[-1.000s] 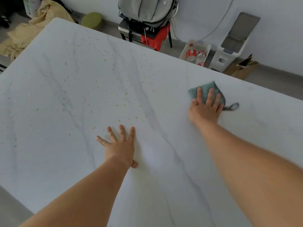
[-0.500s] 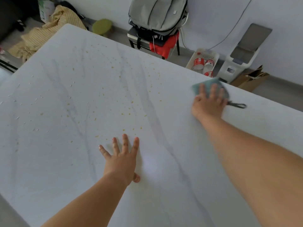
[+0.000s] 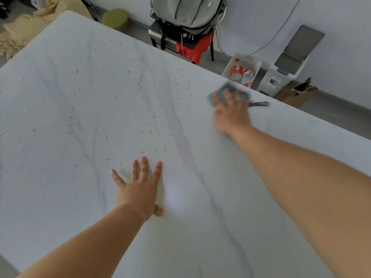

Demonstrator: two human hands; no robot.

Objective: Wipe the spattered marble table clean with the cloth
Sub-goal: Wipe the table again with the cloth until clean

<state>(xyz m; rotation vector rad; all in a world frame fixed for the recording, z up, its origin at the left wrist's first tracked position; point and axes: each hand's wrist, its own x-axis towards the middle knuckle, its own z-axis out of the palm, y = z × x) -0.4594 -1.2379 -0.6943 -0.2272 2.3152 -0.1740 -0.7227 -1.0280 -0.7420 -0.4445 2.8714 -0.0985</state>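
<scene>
Cloth [image 3: 220,93], teal, blurred, at table's [image 3: 200,237] far edge, 1 o'clock, pressed flat under right hand [image 3: 230,115], fingers straight. Left hand [image 3: 140,187] splayed flat on marble at 6 o'clock, holding nothing. Yellow specks [image 3: 140,109] scattered toward 11 o'clock. Beyond table: backpack [image 3: 186,11] on chair, basket [image 3: 244,65] with red cans.

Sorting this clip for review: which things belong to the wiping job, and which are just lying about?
Job: cloth under right hand; left hand flat on table; yellow specks.
Lying about: backpack, green stool, bin, striped fabric.
</scene>
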